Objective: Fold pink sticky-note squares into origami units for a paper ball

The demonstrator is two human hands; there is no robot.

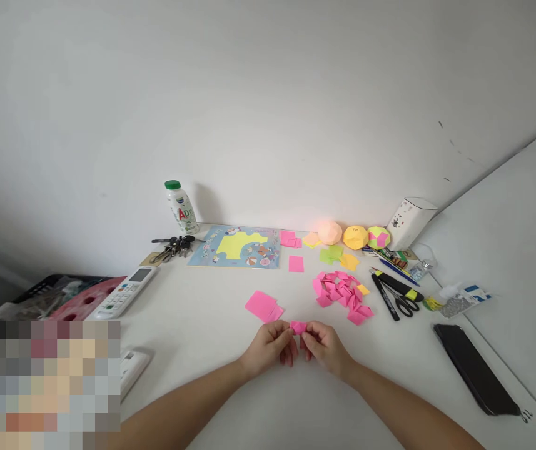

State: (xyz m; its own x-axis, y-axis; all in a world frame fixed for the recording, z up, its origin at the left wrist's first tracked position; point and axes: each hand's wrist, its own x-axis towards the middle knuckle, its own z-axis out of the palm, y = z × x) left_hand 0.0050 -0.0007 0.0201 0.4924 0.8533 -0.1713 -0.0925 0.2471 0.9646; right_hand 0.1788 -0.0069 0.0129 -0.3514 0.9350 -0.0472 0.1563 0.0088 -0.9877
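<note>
The left hand (266, 347) and the right hand (328, 348) each pinch one end of a small folded pink paper (298, 327), held toward the near side of the white table (211, 340), whose front edge is out of view. The likeliest trouble is a skewed or crushed fold — the paper is tiny, thumbs cover its ends, and uneven pressure could twist it. If either pinch slackens, a crease could spring open.

Loose pink sheets (261, 305) lie just beyond the left hand, where a knuckle could push them askew. Toward the table's right edge, a heap of folded pink pieces (336, 289) sits near the right hand; a wide swing could scatter it. Farther right, scissors (405, 305) and a black pouch (476, 369) would crowd an outward reach. A bottle (182, 211) stands at the back-left corner, paper balls (356, 237) line the back edge — none blocks the hands.
</note>
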